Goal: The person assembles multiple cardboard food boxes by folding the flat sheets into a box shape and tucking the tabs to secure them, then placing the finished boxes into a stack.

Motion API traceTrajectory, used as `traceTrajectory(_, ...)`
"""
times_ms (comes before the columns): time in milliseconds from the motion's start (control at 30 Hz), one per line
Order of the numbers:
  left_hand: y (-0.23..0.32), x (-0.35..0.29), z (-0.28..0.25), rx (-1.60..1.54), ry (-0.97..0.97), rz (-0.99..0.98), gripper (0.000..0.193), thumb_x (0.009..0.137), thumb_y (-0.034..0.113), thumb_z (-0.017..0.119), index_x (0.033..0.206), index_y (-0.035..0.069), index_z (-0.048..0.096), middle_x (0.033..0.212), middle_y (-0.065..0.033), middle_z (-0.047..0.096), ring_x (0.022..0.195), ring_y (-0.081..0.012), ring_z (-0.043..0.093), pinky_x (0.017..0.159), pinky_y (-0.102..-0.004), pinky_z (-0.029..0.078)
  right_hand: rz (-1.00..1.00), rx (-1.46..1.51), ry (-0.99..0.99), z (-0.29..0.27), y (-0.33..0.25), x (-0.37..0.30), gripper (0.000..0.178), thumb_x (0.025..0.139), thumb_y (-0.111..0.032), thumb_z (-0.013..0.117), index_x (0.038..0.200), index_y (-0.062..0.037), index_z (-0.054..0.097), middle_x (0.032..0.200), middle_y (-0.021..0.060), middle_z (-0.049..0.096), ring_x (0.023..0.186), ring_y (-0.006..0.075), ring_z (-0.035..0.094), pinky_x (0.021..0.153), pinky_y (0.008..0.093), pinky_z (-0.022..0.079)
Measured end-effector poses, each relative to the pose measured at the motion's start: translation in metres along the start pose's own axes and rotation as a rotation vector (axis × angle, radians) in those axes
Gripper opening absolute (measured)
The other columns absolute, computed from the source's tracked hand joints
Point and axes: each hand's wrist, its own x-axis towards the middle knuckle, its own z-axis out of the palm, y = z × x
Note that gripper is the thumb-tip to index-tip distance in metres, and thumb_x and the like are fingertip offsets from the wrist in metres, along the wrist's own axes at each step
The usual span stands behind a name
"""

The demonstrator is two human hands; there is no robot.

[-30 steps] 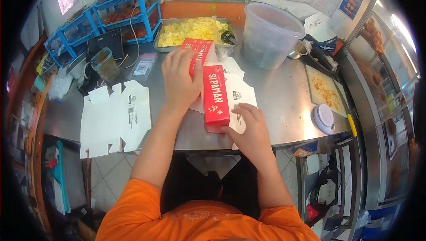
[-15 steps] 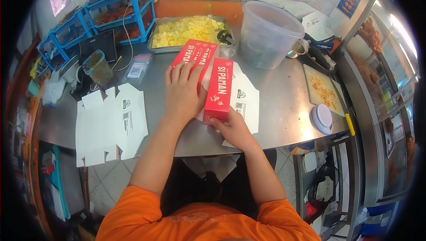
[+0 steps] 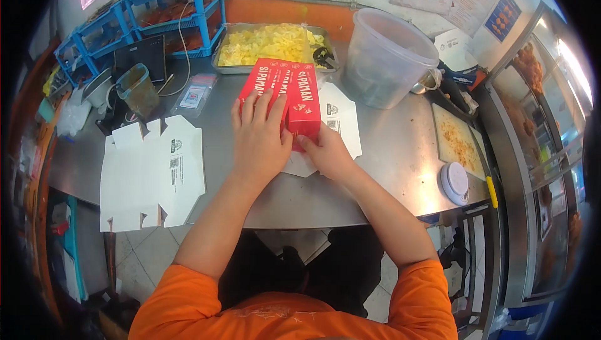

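Observation:
Red cardboard boxes with white lettering stand side by side in front of me, a left group (image 3: 265, 76) and a right box (image 3: 305, 103) pressed up against it. My left hand (image 3: 260, 143) lies over the left boxes, its fingers draped across the top and its thumb at the near end. At the near end of the right box, my right hand (image 3: 330, 157) grips it, with the thumb on the front face and the other fingers mostly hidden. Beneath the boxes is a flat white carton blank (image 3: 343, 114). More flat white carton blanks (image 3: 150, 174) lie to the left.
Behind the boxes are a metal tray (image 3: 233, 70) of yellow chunks and a large translucent tub (image 3: 388, 64). Blue racks (image 3: 195, 3) and a jug (image 3: 133, 89) stand left. At right are a cutting board (image 3: 443, 121), a yellow-handled knife (image 3: 492, 193), a round lidded container (image 3: 455, 183) and a glass display case (image 3: 543, 177).
The right box has moved away from me and left, and now sits flush against the left boxes. My right hand has travelled with it; my left hand stays on the left boxes.

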Motion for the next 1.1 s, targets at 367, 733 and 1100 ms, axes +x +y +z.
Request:
traceTrajectory(367,0.004,0.003,-0.006,0.071,-0.027,-0.044,0.064,0.081,0.01,0.072,0.143,0.002,0.059,0.15,-0.0169,0.055,0.146,-0.0398,0.042,0.126,-0.0647,0.023,-0.119,0.055,0.021,0.013,0.011,0.014,0.031,0.097,-0.015,0.071,0.123,0.001,0.071,0.098,0.0185,0.079,0.086,0.0272,0.077,0.081,0.0376,0.059)
traceTrajectory(733,0.006,0.002,-0.016,0.11,-0.168,-0.068,0.065,0.084,0.005,0.068,0.148,0.004,0.055,0.153,-0.0157,0.053,0.153,-0.04,0.037,0.128,-0.0664,0.017,-0.225,-0.032,0.028,0.021,0.002,0.007,0.023,0.097,-0.012,0.07,0.115,0.0003,0.073,0.089,0.0233,0.075,0.077,0.0389,0.074,0.073,0.0458,0.057)
traceTrajectory(1100,0.004,0.006,-0.014,0.028,-0.12,-0.098,0.058,0.085,0.006,0.063,0.142,-0.001,0.061,0.153,-0.0204,0.056,0.152,-0.0436,0.038,0.128,-0.068,0.013,-0.236,-0.054,0.011,0.021,0.002,0.008,0.022,0.097,-0.013,0.07,0.113,0.0018,0.07,0.092,0.0259,0.074,0.084,0.0458,0.073,0.076,0.0501,0.058)
